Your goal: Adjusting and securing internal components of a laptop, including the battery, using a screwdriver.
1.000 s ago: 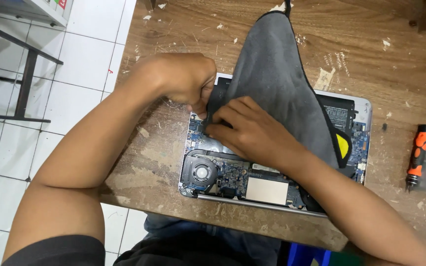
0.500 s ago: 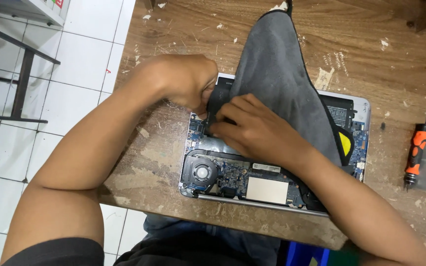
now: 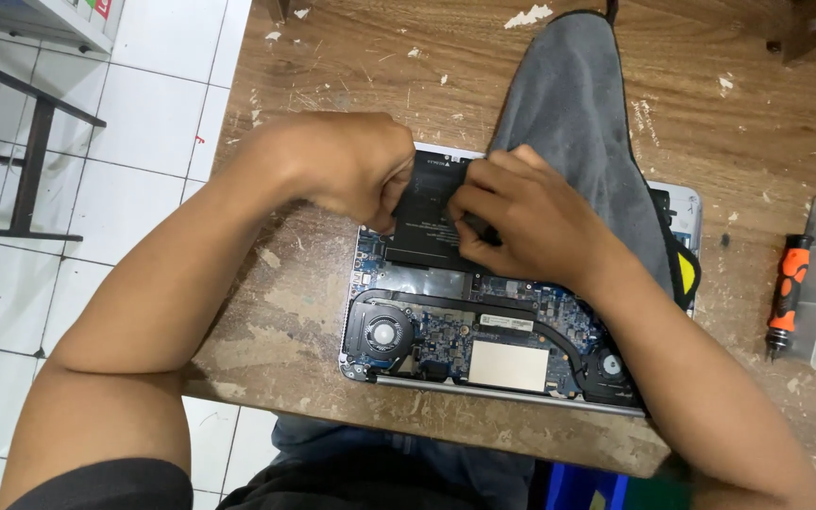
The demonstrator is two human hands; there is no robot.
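Battery pack (image 3: 427,212), black and flat, pinched from both sides: left hand (image 3: 351,170) curled shut at its left edge, right hand (image 3: 521,222) gripping its right edge. Long axis across, between thumbs, inside opened laptop (image 3: 465,349), grey cloth (image 3: 573,113) beyond right knuckles.

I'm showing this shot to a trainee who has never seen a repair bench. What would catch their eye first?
Probably the opened laptop at the wooden table's near edge, its fans and circuit board bared. Over its far half, the left hand and right hand grip the black battery, beside a grey cloth draped across it. An orange screwdriver lies far right.
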